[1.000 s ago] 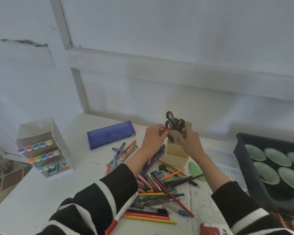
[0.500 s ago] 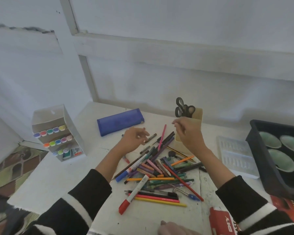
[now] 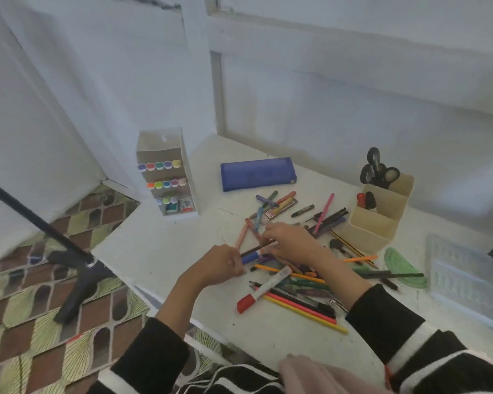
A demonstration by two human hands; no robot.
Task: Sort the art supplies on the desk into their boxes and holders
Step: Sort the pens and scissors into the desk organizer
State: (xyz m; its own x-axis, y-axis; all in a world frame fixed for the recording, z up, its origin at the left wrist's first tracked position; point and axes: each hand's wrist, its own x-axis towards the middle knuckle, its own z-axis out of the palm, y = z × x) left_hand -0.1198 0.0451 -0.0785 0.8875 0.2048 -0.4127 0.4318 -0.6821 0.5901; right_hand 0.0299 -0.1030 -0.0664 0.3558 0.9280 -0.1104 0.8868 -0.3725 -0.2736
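A loose pile of pens, pencils and markers (image 3: 299,277) lies on the white desk (image 3: 165,251). My left hand (image 3: 222,265) has its fingers curled on the end of a blue-capped pen (image 3: 251,257) at the pile's left edge. My right hand (image 3: 292,243) is over the pile and pinches a thin dark pencil (image 3: 258,248) that runs between both hands. A beige desk organizer (image 3: 379,220) at the right holds black scissors (image 3: 377,172) and a few markers. A blue pencil case (image 3: 258,173) lies behind the pile. A white marker rack (image 3: 167,177) stands at the desk's left corner.
A red-capped white marker (image 3: 264,290) lies at the front of the pile. A green protractor (image 3: 404,268) and a clear plastic tray (image 3: 464,280) lie to the right. A black tripod (image 3: 69,251) stands on the patterned floor at the left, beside the desk's edge.
Both hands dropped from the organizer down to the pile's left side and closed on a pen and a pencil. The view swung left and down.
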